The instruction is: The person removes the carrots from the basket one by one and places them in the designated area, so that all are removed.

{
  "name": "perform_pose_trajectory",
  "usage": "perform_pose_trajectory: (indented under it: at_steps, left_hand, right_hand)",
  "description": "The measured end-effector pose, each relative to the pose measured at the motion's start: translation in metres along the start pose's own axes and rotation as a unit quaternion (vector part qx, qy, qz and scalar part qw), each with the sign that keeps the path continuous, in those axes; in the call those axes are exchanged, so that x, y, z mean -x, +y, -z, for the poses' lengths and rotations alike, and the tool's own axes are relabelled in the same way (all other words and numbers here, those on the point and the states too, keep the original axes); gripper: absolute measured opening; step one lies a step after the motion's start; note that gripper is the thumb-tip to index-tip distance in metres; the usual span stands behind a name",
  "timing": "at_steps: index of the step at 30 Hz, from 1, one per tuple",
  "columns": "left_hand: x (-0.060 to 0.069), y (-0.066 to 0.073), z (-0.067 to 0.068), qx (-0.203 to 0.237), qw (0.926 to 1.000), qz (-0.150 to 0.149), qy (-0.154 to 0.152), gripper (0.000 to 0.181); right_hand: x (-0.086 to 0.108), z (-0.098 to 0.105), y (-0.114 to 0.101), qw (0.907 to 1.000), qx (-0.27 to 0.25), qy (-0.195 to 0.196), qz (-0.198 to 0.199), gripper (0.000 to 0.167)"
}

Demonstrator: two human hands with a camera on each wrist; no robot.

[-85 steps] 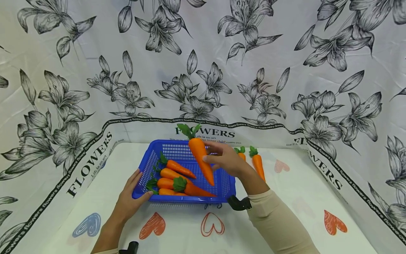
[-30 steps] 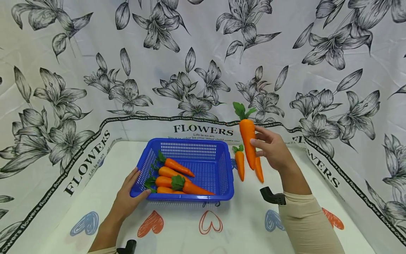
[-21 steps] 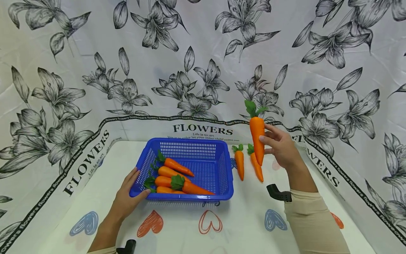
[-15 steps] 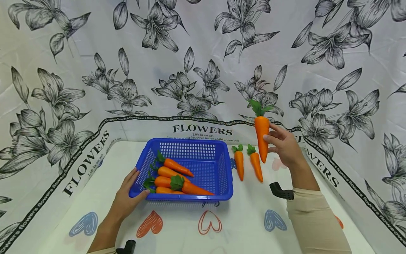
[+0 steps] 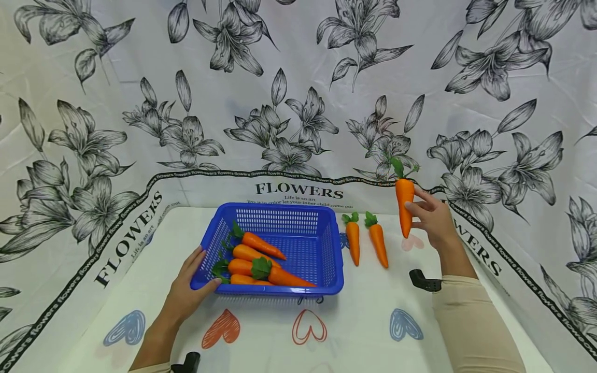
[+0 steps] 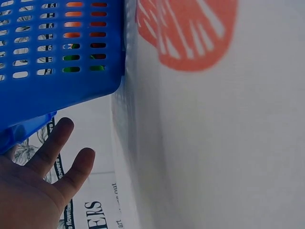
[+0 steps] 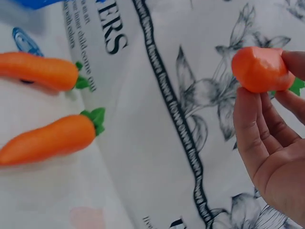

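1 carrot (image 5: 404, 207), leaves up, is pinched by the right hand (image 5: 435, 217). 2 more carrots (image 5: 353, 243) lie left of that hand. The left hand (image 5: 186, 287), fingers spread, touches a blue plastic basket (image 5: 305, 251).

I bring my left forearm (image 5: 160, 329) up from below, the left hand (image 5: 188, 284) spread with its thumb (image 5: 211, 286) well apart from straight fingers (image 6: 77, 172), while my sleeved right forearm (image 5: 475, 324) reaches farther forward and the right hand (image 5: 435, 216) is raised, thumb and fingertips (image 7: 246, 102) curved in a pinch.
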State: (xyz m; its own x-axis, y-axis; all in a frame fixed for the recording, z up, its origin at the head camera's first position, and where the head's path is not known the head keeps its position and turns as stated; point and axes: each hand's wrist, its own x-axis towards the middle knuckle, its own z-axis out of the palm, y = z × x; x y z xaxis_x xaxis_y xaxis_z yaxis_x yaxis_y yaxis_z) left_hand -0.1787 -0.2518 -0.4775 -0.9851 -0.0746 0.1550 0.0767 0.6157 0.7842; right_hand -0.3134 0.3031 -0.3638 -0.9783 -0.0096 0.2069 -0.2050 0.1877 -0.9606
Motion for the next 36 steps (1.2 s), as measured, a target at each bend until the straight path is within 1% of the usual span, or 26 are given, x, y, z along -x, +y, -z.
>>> perform_pose_trajectory:
  at_steps: [3, 6, 11, 16, 19, 22, 28, 36]
  left_hand:
    - [-0.001, 0.0, 0.0, -0.002, 1.0, 0.0, 0.0, 0.086]
    - [-0.001, 0.0, 0.0, -0.003, 1.0, -0.002, 0.0, 0.086]
    - [-0.001, -0.001, -0.001, -0.003, 1.0, -0.004, 0.002, 0.086]
    - [-0.001, -0.001, 0.0, 0.001, 1.0, -0.002, 0.0, 0.085]
    - [-0.001, -0.001, 0.0, 0.004, 1.0, -0.002, 0.001, 0.085]
    - [-0.001, 0.0, 0.0, 0.004, 1.0, -0.002, 0.002, 0.085]
    - [0.0, 0.0, -0.001, 0.002, 1.0, 0.0, 0.005, 0.086]
    - [0.0, 0.0, -0.001, 0.003, 1.0, 0.001, 0.005, 0.087]
  right_hand:
    - [-0.002, 0.004, 0.012, 0.9994, 0.008, 0.025, -0.023, 0.069]
    - [-0.005, 0.007, 0.023, 0.9975, 0.028, 0.051, -0.041, 0.068]
    - [-0.007, 0.01, 0.04, 0.9942, 0.041, 0.075, -0.065, 0.067]
    - [-0.007, 0.014, 0.057, 0.9916, 0.038, 0.091, -0.083, 0.069]
    - [-0.007, 0.015, 0.064, 0.9909, 0.037, 0.095, -0.087, 0.068]
    - [-0.006, 0.015, 0.072, 0.9898, 0.031, 0.098, -0.099, 0.068]
    - [-0.007, 0.013, 0.083, 0.9825, 0.031, 0.114, -0.144, 0.07]
    - [-0.008, 0.012, 0.099, 0.976, 0.049, 0.125, -0.171, 0.068]
